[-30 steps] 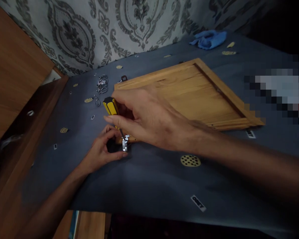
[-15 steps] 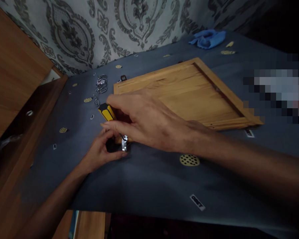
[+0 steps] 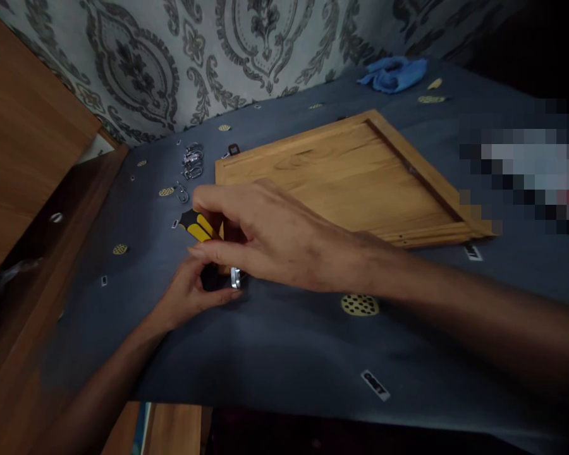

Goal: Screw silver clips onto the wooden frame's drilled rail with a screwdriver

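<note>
Grasps the yellow-and-black screwdriver (image 3: 196, 225) in the clenched right hand (image 3: 275, 237), handle leaning left so the tip bears on the small metal fitting (image 3: 236, 278) just beneath. Pinches that fitting with the left hand (image 3: 189, 294), likely steadying it beside the wooden panel (image 3: 351, 177) behind.

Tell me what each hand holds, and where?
Right hand grips the screwdriver by its yellow-black handle; left hand pinches a small metal fitting, exact grip hidden.

Grey patterned sheet (image 3: 284, 354) — on it a wooden panel (image 3: 351, 170), metal hooks (image 3: 192, 161), blue cloth (image 3: 393, 72).
</note>
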{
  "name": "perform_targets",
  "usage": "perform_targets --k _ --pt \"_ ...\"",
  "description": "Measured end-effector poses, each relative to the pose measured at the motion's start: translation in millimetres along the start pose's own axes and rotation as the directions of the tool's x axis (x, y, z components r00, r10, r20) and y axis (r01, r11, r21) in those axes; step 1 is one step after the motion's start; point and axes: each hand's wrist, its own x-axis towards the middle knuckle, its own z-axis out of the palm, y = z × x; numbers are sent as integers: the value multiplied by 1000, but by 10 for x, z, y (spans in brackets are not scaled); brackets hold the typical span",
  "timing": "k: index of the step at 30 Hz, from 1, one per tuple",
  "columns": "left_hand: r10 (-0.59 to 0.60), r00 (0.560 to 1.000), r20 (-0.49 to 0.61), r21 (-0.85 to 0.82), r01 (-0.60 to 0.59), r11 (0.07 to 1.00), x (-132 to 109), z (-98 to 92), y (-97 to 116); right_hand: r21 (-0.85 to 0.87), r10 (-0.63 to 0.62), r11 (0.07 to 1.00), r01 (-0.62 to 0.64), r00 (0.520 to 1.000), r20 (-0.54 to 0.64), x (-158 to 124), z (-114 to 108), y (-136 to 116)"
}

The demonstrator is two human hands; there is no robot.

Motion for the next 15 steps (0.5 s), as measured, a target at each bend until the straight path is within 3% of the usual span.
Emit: perform_targets --k 5,10,15 --pt "-1 1000 28 41 0 999 8 -18 17 286 90 953 -101 995 50 -14 0 16" --pt "48 999 -12 53 -47 997 4 -6 21 309 100 943 -126 990 99 -11 -40 -1" --pt "13 1000 -6 23 -13 1000 -2 0 -12 316 91 942 -115 992 88 -4 -7 -4"
